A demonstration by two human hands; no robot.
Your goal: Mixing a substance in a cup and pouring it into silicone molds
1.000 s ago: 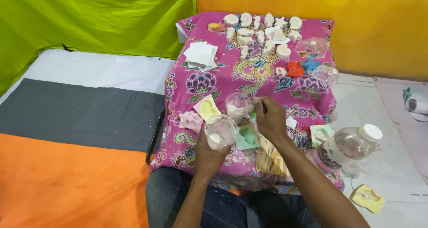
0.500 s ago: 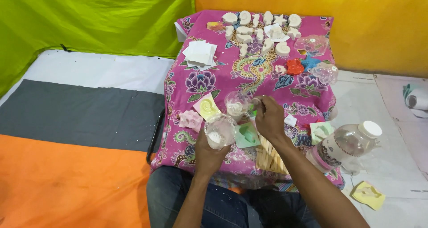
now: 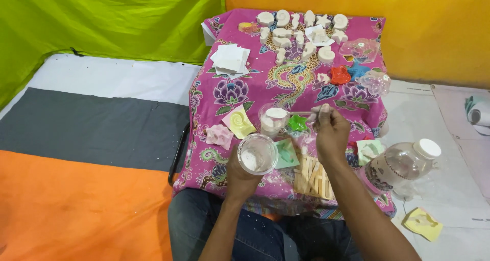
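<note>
A clear plastic cup (image 3: pixel 257 153) with white powder in its bottom is gripped from below by the left hand (image 3: pixel 240 174), which is closed around it and held over the near edge of the surface (image 3: pixel 240 95), a small table draped in a pink flowered cloth. The right hand (image 3: pixel 332 133) is closed around a thin stick or spoon handle (image 3: pixel 302 114), whose far end is seen reaching toward a second clear cup (image 3: pixel 273 119) filled with white material, standing just beyond the held cup. A small green star-shaped mould (image 3: pixel 296 122) is placed just beside that second cup, between it and the right hand. A yellow mould with a spiral shell (image 3: pixel 238 121) and a pink mould (image 3: pixel 219 135) are laid to the left of the cups, and a pale green mould (image 3: pixel 286 154) is found touching the held cup's right side. A bundle of wooden sticks (image 3: pixel 313 170) is set under the right wrist. White cast figures (image 3: pixel 301 29) are arranged in rows at the far end, with a stack of white squares (image 3: pixel 230 60) nearby. A large clear jar with a white lid (image 3: pixel 403 163) is seen lying on its side at the right.
</note>
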